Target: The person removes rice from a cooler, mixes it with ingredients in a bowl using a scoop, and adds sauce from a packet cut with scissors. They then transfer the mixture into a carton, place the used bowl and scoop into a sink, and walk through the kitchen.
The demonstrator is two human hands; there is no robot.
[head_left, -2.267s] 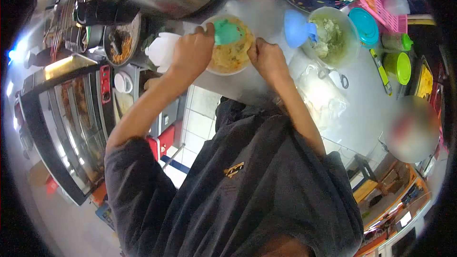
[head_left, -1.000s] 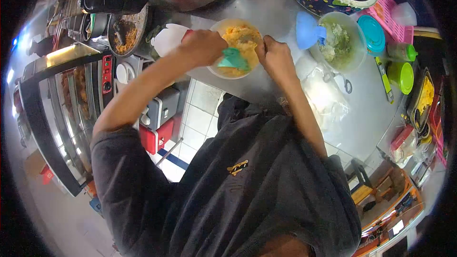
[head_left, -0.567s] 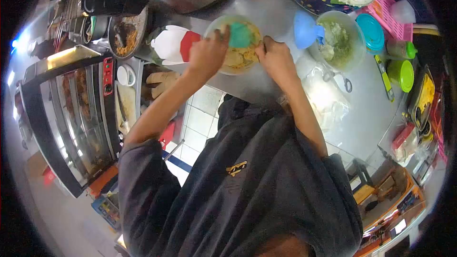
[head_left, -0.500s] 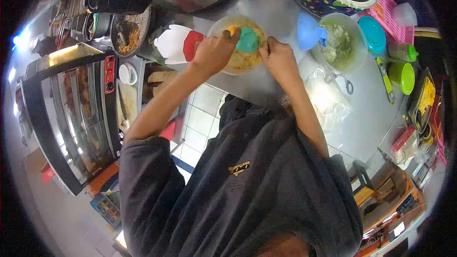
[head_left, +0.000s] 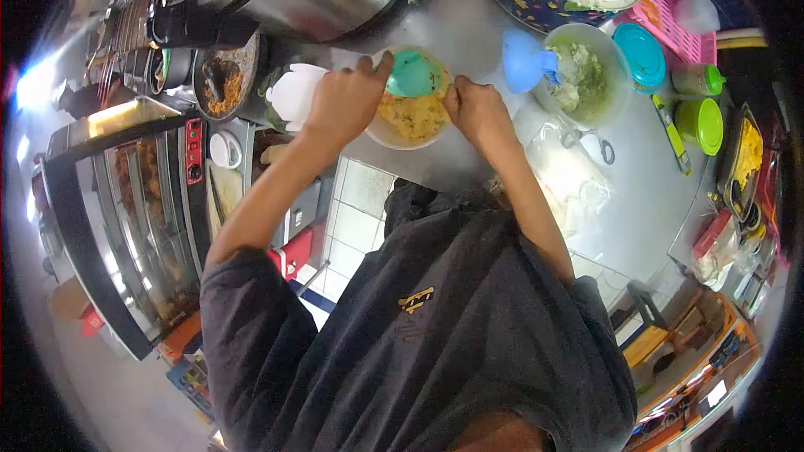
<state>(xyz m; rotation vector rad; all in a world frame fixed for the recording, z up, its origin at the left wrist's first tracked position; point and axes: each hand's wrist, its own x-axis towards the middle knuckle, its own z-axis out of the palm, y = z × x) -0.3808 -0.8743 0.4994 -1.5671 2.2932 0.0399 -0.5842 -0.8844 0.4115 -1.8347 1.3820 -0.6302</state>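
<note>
A translucent round tub point(head_left: 400, 141) of yellow-orange food, perhaps rice, stands on the metal counter before me. Within it is a small teal plastic bowl point(head_left: 414, 75), tilted over the food. My left hand point(head_left: 347, 100) is closed at the teal bowl's left edge. At the tub's right rim, my right hand point(head_left: 481, 113) has its fingers closed in a pinch on the rim. White fan-shaped paper packaging point(head_left: 295, 96) lies just left of my left hand, partly hidden behind it.
Right of the tub stands a bowl point(head_left: 624, 88) of pale green food with a blue scoop-like cup point(head_left: 523, 63) at its edge. Beyond are a patterned pot point(head_left: 544, 4) and a pink basket point(head_left: 682, 33). A pan point(head_left: 224, 75) and a glass display cabinet point(head_left: 134, 226) occupy the left.
The teal bowl has moved left and tilted inside the tub, my left hand going left with it. My right hand has shifted slightly left and down.
</note>
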